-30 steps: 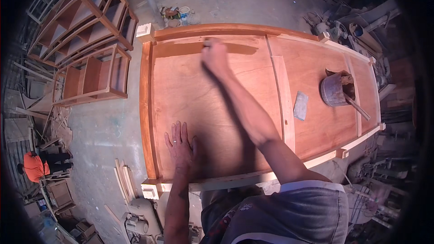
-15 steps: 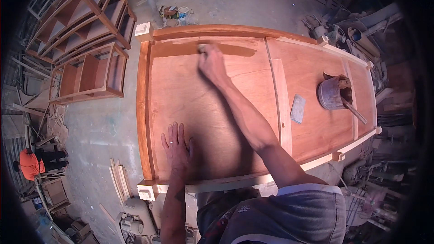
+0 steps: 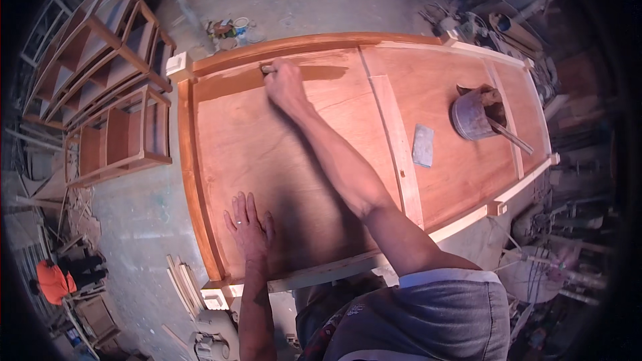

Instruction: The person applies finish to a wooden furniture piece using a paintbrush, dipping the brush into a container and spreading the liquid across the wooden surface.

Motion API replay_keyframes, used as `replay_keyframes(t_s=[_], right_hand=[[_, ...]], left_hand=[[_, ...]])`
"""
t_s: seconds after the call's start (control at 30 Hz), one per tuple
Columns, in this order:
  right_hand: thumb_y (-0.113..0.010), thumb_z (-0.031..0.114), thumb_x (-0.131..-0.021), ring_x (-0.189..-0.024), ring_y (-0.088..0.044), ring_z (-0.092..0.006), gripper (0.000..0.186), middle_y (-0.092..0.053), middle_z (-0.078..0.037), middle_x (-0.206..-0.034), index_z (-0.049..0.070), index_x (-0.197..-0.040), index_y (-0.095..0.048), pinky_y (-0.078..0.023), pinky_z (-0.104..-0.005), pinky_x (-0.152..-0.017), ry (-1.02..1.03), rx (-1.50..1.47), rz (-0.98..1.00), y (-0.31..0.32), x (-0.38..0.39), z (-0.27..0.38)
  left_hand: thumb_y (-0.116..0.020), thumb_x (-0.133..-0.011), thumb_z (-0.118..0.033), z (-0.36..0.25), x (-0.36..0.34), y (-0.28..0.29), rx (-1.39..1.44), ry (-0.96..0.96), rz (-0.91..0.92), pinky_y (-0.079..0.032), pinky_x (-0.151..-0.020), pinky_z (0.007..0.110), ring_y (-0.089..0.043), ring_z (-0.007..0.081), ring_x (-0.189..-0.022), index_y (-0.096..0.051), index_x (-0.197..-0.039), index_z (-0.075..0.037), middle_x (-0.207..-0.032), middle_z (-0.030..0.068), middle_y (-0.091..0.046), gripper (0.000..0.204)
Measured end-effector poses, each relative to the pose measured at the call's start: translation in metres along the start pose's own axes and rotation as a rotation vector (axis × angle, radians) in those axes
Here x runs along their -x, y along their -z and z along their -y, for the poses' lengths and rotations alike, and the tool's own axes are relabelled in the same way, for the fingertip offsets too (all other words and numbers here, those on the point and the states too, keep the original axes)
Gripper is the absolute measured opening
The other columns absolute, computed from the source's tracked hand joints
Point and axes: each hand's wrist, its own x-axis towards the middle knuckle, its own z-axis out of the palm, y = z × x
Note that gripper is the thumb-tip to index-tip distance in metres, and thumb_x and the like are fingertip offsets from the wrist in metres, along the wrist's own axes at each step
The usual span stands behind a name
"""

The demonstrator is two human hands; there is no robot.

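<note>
My right hand (image 3: 285, 87) is closed around a small pale-brown wad (image 3: 267, 69), mostly hidden by the fingers. It meets a wet brown band of stain (image 3: 231, 84) along the far edge of a wooden panel (image 3: 314, 154). The panel sits in a frame whose far rail (image 3: 267, 45) and left rail (image 3: 194, 200) are darker brown. Nearer to me, my left hand (image 3: 251, 230) lies flat on bare wood with fingers spread, a ring on one finger. Right of the crosspiece (image 3: 394, 144) are a grey rectangular block (image 3: 422, 145) and a bucket (image 3: 471, 117) with a stick (image 3: 515, 138) leaning out.
Stacked wooden frames (image 3: 100, 60) and a low shelf unit (image 3: 120, 134) stand on the left. A person in an orange top (image 3: 55, 282) is at the far left. Loose wood strips (image 3: 184, 284) and a motor (image 3: 210, 344) lie near the panel's near-left corner. Clutter (image 3: 528, 274) lines the right.
The whole scene has shifted left in the view. Relative to the panel, my right hand stays at nearly the same spot on the stain band, and my left hand remains flat.
</note>
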Motion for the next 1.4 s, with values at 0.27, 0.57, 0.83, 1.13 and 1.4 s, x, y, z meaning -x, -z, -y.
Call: replay_keyframes(t_s=[0.27,0.57,0.83,1.13,1.4], right_hand=[[-0.053,0.0,-0.076,-0.068,-0.061,-0.0365,0.017,-0.065,-0.023,-0.079,-0.005,-0.085,-0.066,-0.052,-0.0429,-0.067,-0.129,0.159,-0.103,0.085,-0.009,-0.057],[-0.053,0.002,-0.076,-0.079,-0.061,-0.041,0.016,-0.062,-0.026,-0.092,-0.004,-0.086,-0.063,-0.052,-0.0475,-0.074,0.113,-0.04,0.147,-0.07,0.01,0.034],[-0.053,0.0,-0.076,-0.079,-0.061,-0.0409,0.018,-0.063,-0.024,-0.091,-0.003,-0.09,-0.065,-0.052,-0.0458,-0.074,0.182,-0.14,0.258,-0.111,0.01,0.057],[-0.054,0.001,-0.08,-0.076,-0.061,-0.0414,0.019,-0.062,-0.026,-0.095,-0.005,-0.094,-0.065,-0.052,-0.0448,-0.072,0.274,-0.077,0.177,-0.137,0.003,0.086],[-0.051,0.003,-0.078,-0.076,-0.06,-0.042,0.017,-0.062,-0.028,-0.096,-0.006,-0.087,-0.062,-0.051,-0.046,-0.071,0.208,-0.02,0.165,-0.069,-0.009,0.022]], left_hand=[[-0.05,-0.092,-0.031,-0.003,0.0,-0.007,-0.003,0.0,-0.034,-0.012,-0.118,0.054,-0.029,0.0333,-0.145,-0.037,-0.148,-0.005,-0.155,0.0163,-0.034,0.062],[-0.051,-0.093,-0.033,-0.002,-0.005,-0.001,-0.025,0.003,-0.057,-0.014,-0.118,0.054,-0.029,0.0326,-0.145,-0.037,-0.147,-0.005,-0.155,0.0159,-0.034,0.062],[-0.051,-0.094,-0.036,-0.002,-0.007,0.006,0.006,0.016,-0.026,-0.015,-0.118,0.055,-0.029,0.0323,-0.145,-0.037,-0.148,-0.005,-0.155,0.0163,-0.034,0.063],[-0.052,-0.094,-0.034,-0.003,-0.015,0.008,0.019,0.004,-0.036,-0.018,-0.117,0.055,-0.029,0.0328,-0.145,-0.039,-0.147,-0.005,-0.154,0.0165,-0.035,0.062],[-0.054,-0.093,-0.032,-0.001,-0.008,0.006,0.013,0.002,-0.036,-0.017,-0.117,0.055,-0.03,0.0326,-0.145,-0.039,-0.147,-0.005,-0.155,0.016,-0.034,0.062]])
